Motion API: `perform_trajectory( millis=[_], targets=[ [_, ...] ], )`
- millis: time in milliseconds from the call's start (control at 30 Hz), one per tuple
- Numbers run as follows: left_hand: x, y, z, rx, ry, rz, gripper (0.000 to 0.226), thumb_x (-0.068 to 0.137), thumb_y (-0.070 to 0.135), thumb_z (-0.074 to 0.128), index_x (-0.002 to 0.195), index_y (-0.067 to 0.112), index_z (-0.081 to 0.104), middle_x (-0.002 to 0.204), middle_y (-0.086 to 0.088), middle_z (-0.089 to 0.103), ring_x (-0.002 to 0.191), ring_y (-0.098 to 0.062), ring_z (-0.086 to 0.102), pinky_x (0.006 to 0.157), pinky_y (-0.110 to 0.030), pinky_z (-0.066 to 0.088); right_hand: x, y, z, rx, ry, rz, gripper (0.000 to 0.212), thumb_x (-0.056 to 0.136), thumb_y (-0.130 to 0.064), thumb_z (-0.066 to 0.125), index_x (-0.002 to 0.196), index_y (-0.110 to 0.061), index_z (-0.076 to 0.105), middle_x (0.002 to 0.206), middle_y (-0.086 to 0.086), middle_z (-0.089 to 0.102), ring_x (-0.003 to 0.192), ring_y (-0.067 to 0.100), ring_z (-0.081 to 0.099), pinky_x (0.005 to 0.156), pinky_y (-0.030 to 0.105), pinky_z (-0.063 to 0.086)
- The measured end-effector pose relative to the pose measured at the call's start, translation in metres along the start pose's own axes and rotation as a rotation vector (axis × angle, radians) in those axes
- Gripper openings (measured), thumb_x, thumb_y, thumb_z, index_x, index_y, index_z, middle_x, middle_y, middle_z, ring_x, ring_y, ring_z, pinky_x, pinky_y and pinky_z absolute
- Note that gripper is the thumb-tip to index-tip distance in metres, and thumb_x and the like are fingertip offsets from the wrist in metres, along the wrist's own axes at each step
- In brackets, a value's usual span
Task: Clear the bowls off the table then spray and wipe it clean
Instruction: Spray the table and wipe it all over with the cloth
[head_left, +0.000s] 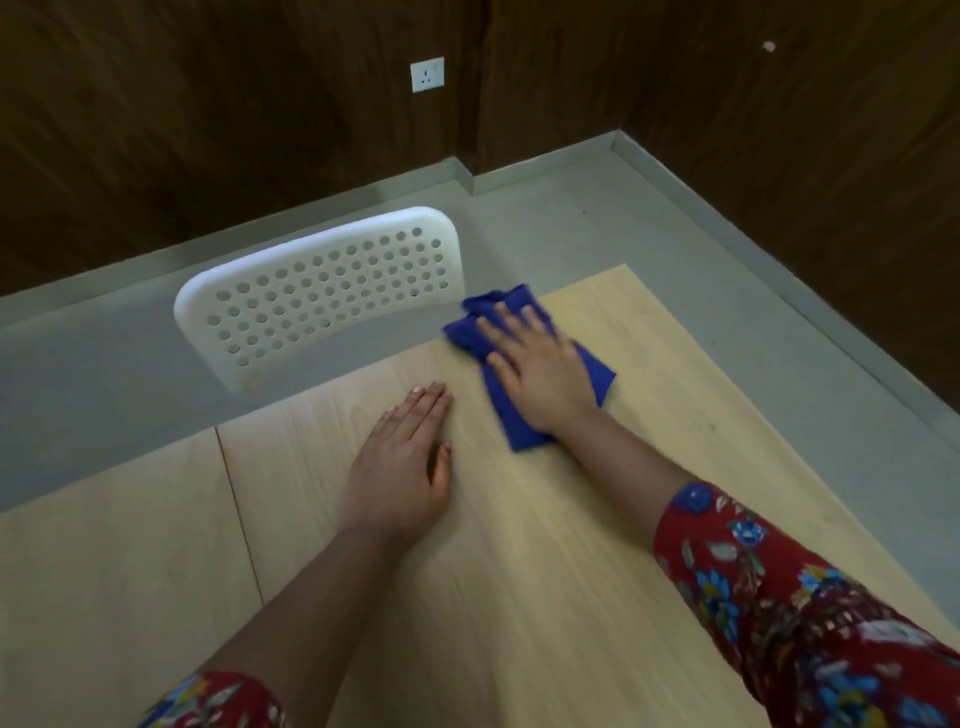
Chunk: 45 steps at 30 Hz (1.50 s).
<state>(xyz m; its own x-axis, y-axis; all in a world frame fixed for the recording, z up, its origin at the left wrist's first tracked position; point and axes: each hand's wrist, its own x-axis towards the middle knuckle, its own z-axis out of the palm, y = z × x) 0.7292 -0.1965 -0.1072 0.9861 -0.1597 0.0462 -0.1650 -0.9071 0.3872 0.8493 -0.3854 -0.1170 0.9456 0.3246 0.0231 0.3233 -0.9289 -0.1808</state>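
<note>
The blue cloth (521, 430) lies bunched on the table (519, 571), at its far edge, just to the right of the white chair (322, 296). My right hand (537, 364) is flat on top of it, fingers spread and straight, palm pressing the cloth down onto the wood; I am not gripping it. My left hand (400, 462) rests flat on bare wood on my side of the chair, level with the right end of its backrest. Its fingers are straight and close together, and it holds nothing, bracing me as I lean forward.

I see no bowls on the part of the table in view, and no spray bottle either, so I judge the clearing and spraying done and the wiping in hand. I cannot tell from the surface whether it is wet.

The cloth sits near the far corner, so the next move calls for a long sweep back from the chair toward me, palm flat so the cloth does not roll up under my fingers. The board beyond the seam, on the chair's left side, will need passes too. Behind the chair are grey floor (597, 223) and a dark wooden wall with a socket (427, 74).
</note>
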Motion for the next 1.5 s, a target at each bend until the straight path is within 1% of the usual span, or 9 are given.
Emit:
perform_trajectory(
  millis=[167,433,700,867,1000,1167,1267,1400,1500],
  targets=[
    [0.002,0.001,0.001,0.040,-0.018,0.037,0.061,0.094,0.037,0.019,0.152,0.018,0.024,0.159,0.006,0.020,0.147,-0.008,0.013,0.118,-0.024,0.002,0.053,0.097,-0.022,0.038,0.008,0.584,0.054,0.102,-0.047,0.019,0.154,-0.032,0.014,0.163,-0.003,0.006,0.150,0.023,0.006,0.120,0.046,0.005],
    [0.002,-0.003,0.000,0.019,-0.042,0.130,0.064,0.092,0.044,0.023,0.152,0.019,0.027,0.158,0.007,0.018,0.145,-0.004,0.008,0.118,-0.023,0.003,0.028,0.097,-0.024,0.055,0.008,0.649,0.056,0.102,-0.047,0.016,0.155,-0.030,0.011,0.163,0.000,0.007,0.149,0.024,0.006,0.120,0.046,0.005],
    [-0.016,0.015,-0.016,0.058,-0.099,0.388,0.057,0.093,0.040,0.033,0.141,0.014,0.048,0.148,-0.001,0.044,0.138,-0.018,0.039,0.113,-0.034,0.029,-0.159,0.106,-0.030,0.049,0.040,0.882,0.056,0.102,-0.047,0.015,0.155,-0.031,0.010,0.163,-0.003,0.006,0.150,0.022,0.003,0.121,0.045,0.002],
    [-0.060,0.077,0.018,-0.007,-0.222,0.589,0.052,0.092,0.036,0.040,0.134,0.011,0.056,0.142,-0.005,0.052,0.132,-0.023,0.048,0.105,-0.044,0.043,-0.307,0.124,-0.040,0.067,0.072,1.143,0.056,0.102,-0.049,0.015,0.155,-0.032,0.008,0.163,-0.001,0.007,0.150,0.023,0.003,0.120,0.046,0.003],
    [-0.106,0.105,0.039,0.025,-0.275,0.671,0.050,0.092,0.037,0.040,0.134,0.016,0.056,0.143,-0.001,0.051,0.133,-0.019,0.046,0.109,-0.031,0.028,-0.382,0.136,-0.044,0.071,0.069,1.333,0.059,0.101,-0.052,0.015,0.155,-0.030,0.007,0.163,0.002,0.006,0.150,0.025,0.001,0.120,0.048,0.001],
    [-0.131,0.098,0.030,0.049,-0.231,0.635,0.050,0.092,0.036,0.038,0.133,0.014,0.056,0.141,-0.003,0.052,0.131,-0.020,0.049,0.107,-0.031,0.028,-0.398,0.121,-0.049,0.099,0.052,1.335,0.060,0.101,-0.052,0.014,0.155,-0.030,0.004,0.163,0.002,0.001,0.150,0.027,-0.001,0.120,0.049,0.003],
    [-0.139,0.073,0.012,0.038,-0.196,0.536,0.054,0.093,0.039,0.033,0.136,0.013,0.053,0.145,-0.004,0.048,0.135,-0.020,0.044,0.109,-0.036,0.036,-0.409,0.064,-0.035,0.068,0.069,1.266,0.059,0.101,-0.050,0.020,0.155,-0.029,0.007,0.163,0.004,0.002,0.150,0.028,0.003,0.120,0.049,0.008],
    [-0.147,0.033,-0.007,0.080,-0.189,0.397,0.061,0.095,0.046,0.023,0.147,0.017,0.039,0.154,0.000,0.033,0.142,-0.018,0.032,0.114,-0.038,0.025,-0.419,-0.014,-0.015,0.044,0.043,1.183,0.060,0.101,-0.050,0.023,0.155,-0.030,0.007,0.163,0.001,0.000,0.150,0.028,0.002,0.118,0.048,0.005],
    [-0.147,0.011,-0.014,0.110,-0.158,0.292,0.062,0.097,0.048,0.018,0.151,0.020,0.028,0.157,0.002,0.025,0.145,-0.016,0.022,0.118,-0.039,0.020,-0.408,-0.009,-0.016,0.044,-0.001,1.208,0.060,0.101,-0.052,0.018,0.155,-0.032,0.001,0.163,0.000,-0.005,0.150,0.027,-0.003,0.119,0.048,0.003]
  ],
)
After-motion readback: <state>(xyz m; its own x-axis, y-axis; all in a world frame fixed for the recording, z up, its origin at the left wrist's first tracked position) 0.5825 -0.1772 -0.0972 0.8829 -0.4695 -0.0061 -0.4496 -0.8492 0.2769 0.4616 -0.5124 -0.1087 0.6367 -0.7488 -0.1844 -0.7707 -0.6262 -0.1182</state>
